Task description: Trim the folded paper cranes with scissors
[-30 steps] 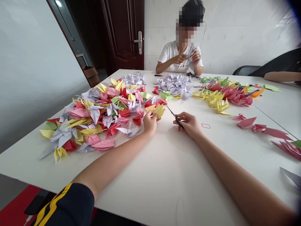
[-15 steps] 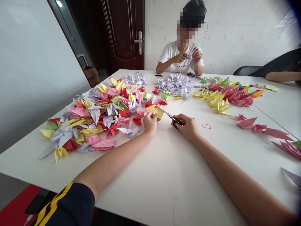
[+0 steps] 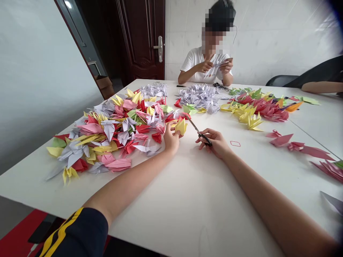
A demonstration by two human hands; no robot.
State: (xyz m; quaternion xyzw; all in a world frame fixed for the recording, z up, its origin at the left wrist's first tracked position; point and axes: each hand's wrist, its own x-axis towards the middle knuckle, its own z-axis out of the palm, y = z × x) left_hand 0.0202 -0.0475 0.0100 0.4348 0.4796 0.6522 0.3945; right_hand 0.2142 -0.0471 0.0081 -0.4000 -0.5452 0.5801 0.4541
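Observation:
Between the fingers of my left hand [image 3: 171, 138] is a yellow folded paper crane [image 3: 181, 126], held just above the table by the edge of a mixed heap. My right hand [image 3: 214, 142] grips black-handled scissors [image 3: 205, 139], whose blades point up and left, a little apart from the yellow paper. The blades look closed together. Left of my left hand spreads the heap of folded paper cranes [image 3: 108, 128] in white, yellow, pink, red and green. A small red paper piece [image 3: 156, 137] lies close to my left wrist.
Across the white table [image 3: 171, 214], a person [image 3: 199, 60] handles a pale paper piece. A pile of pale folded cranes [image 3: 199, 95] lies before them. Yellow, pink and green cranes [image 3: 264, 107] are at the right, with pink pieces [image 3: 296, 145] nearer. Another person's arm [image 3: 321, 87] rests at the far right.
The scissors have moved right, off the yellow crane, and their blades have come together. The yellow crane has turned in my left hand. Across the table, the person's hands have shifted slightly.

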